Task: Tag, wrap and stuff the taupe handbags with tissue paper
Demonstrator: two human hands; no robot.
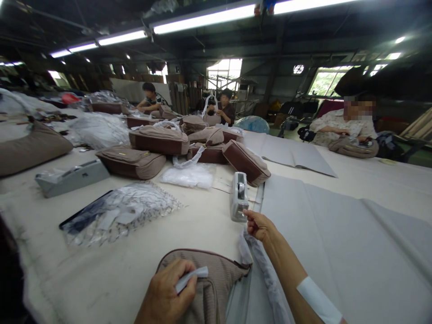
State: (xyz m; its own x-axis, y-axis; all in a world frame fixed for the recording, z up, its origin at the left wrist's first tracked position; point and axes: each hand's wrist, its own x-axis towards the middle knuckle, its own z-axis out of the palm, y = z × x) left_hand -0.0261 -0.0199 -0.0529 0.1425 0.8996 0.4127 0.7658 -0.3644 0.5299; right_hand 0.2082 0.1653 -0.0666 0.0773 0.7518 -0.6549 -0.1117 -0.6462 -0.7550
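Note:
My left hand (168, 290) is closed on a small pale folded strip (191, 278), gripped between thumb and fingers. It rests over a taupe ribbed handbag (216, 263) with dark piping, which lies at the front of the table. The bag's strap (265, 265), wrapped in thin white material, runs down its right side. Out ahead, my right hand (259, 225) reaches to the near end of a grey tape dispenser (235, 202), its thumb and fingertips pinched at the tape's end. The tape itself is barely visible there. A white patch (319, 299) sits on my right forearm.
Several taupe bags with brown bases (160, 139) are heaped beyond the dispenser. A grey box (72, 177), a bag of small tags (124, 213) and clear plastic (189, 174) lie leftward. Grey sheets (337, 234) cover the right side. Three people sit around the far side.

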